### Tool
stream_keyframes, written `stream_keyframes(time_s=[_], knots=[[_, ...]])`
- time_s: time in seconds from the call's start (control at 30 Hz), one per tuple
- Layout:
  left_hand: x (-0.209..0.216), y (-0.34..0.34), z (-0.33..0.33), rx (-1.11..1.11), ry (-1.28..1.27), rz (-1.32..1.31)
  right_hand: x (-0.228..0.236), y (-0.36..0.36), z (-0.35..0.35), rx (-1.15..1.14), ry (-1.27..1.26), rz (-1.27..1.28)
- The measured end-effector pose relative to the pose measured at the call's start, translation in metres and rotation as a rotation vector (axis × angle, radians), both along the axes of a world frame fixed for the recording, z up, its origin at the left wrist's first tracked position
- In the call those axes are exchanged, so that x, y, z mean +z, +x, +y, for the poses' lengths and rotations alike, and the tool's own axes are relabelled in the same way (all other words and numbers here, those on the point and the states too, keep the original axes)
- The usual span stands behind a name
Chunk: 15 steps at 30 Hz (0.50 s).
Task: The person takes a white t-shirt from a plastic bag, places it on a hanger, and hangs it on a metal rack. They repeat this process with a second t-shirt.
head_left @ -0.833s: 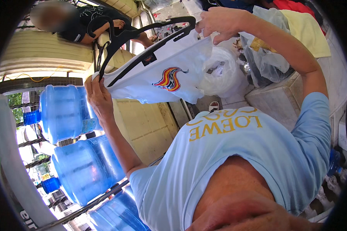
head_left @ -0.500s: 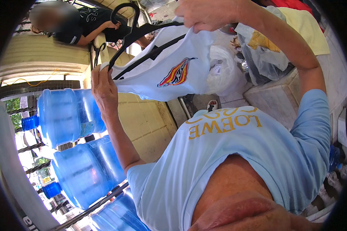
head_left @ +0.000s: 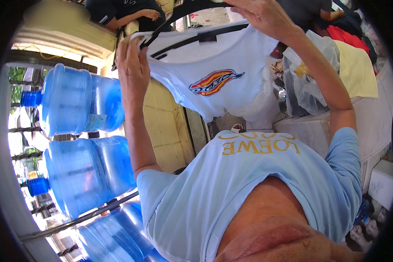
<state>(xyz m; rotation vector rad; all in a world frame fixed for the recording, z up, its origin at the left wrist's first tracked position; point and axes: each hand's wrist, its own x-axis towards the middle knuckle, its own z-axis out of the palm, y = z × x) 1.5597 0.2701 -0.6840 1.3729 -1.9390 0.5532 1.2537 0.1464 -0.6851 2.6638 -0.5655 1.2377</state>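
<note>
A white shirt (head_left: 170, 70) with a red, yellow and blue flame-shaped print on its chest hangs spread between my two hands. Inside its neck opening runs a black hanger (head_left: 196, 40), whose top is cut off by the upper edge of the view. My left hand (head_left: 133, 65) is closed on the shirt's left shoulder at that end of the hanger. At the opposite shoulder my right hand (head_left: 266, 19) is closed on the shirt, beside the hanger's other arm. The shirt's lower part falls loosely in front of me.
Several blue water jugs (head_left: 89, 174) lie on a rack at my left. A person's arm (head_left: 137, 16) rests on the ledge ahead; another person (head_left: 308, 13) is at the far right. Clear plastic bags (head_left: 312, 70) and a yellow cloth (head_left: 356, 70) lie on the right.
Both hands have shifted right in the view, the left one also upward. The shirt is stretched wider and its print sits more level. A second person has come into view at the far right.
</note>
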Motion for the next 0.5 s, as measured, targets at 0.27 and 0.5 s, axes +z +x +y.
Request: stream_keyframes(time_s=[0.27, 0.5], knots=[[-0.022, -0.009, 0.027, -0.061, -0.054, 0.104, 0.024, 0.001, -0.005, 0.008, -0.085, -0.076], [-0.108, -0.015, -0.003, -0.201, 0.229, 1.346, 0.002, -0.022, -0.026, -0.039, -0.094, 0.01]])
